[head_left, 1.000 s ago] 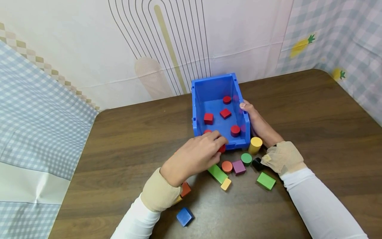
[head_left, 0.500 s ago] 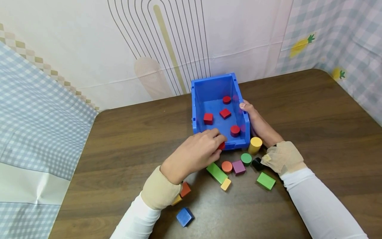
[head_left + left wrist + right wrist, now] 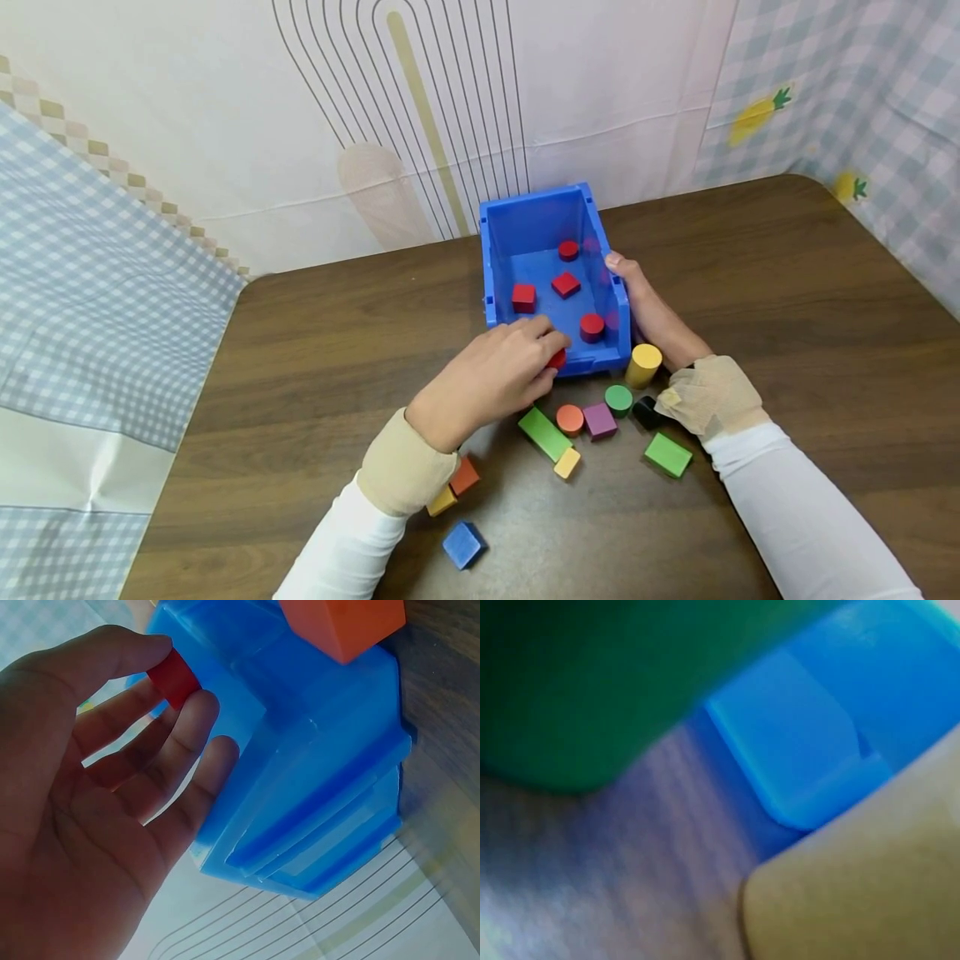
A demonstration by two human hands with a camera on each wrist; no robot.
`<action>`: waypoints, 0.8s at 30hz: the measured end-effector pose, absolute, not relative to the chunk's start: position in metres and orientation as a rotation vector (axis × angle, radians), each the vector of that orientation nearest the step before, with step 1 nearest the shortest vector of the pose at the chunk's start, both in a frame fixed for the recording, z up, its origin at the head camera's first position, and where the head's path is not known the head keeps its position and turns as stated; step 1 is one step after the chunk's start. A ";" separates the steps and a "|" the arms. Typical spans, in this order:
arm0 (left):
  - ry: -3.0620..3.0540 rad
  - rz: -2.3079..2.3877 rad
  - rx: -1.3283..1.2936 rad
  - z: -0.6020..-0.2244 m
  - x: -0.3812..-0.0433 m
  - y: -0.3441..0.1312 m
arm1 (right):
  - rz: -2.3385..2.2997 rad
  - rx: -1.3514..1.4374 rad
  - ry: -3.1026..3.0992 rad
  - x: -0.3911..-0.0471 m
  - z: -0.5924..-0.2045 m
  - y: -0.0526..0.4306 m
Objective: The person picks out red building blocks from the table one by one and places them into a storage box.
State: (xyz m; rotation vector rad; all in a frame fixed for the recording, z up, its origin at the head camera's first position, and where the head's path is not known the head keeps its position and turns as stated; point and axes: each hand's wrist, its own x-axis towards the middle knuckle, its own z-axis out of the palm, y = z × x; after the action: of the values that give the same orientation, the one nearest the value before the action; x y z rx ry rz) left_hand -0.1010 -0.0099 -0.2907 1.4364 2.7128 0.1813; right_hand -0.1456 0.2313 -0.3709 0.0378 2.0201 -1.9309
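My left hand (image 3: 491,375) is over the front edge of a blue bin (image 3: 491,275), pinching a small red round block (image 3: 175,679) between thumb and fingertips. Its other fingers are loosely bent beside the bin's wall in the left wrist view. On the bin's right side, my right hand (image 3: 656,312) grips the wall, thumb over the rim and fingers hidden outside. Lying in the bin are red blocks: a round one (image 3: 568,250), a flat square one (image 3: 566,285), a cube (image 3: 524,298) and a cylinder (image 3: 592,327).
In front of the bin are a yellow cylinder (image 3: 643,365), green disc (image 3: 618,400), purple block (image 3: 600,421), orange disc (image 3: 570,420), black block (image 3: 646,412) and green blocks (image 3: 545,433). A blue cube (image 3: 464,545) and orange block (image 3: 464,476) lie near my left wrist.
My left hand has shifted slightly toward the bin's interior, carrying the red block over the front edge. The right hand stays on the bin, which has turned very slightly.
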 end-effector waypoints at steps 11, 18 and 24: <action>2.730 0.127 1.445 -0.294 -0.107 -0.005 | -1.928 0.061 1.966 -0.145 -0.370 0.233; 2.727 0.116 1.420 -0.295 -0.110 -0.004 | -1.963 0.029 1.938 -0.144 -0.369 0.232; 2.722 0.099 1.393 -0.295 -0.113 -0.001 | -1.965 0.037 1.952 -0.144 -0.369 0.232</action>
State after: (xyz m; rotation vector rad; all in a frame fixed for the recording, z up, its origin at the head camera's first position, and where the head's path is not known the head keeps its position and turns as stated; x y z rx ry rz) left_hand -0.1131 -0.0005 -0.2952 1.3929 2.7222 0.0986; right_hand -0.1443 0.2324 -0.3691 0.0366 1.9520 -1.9647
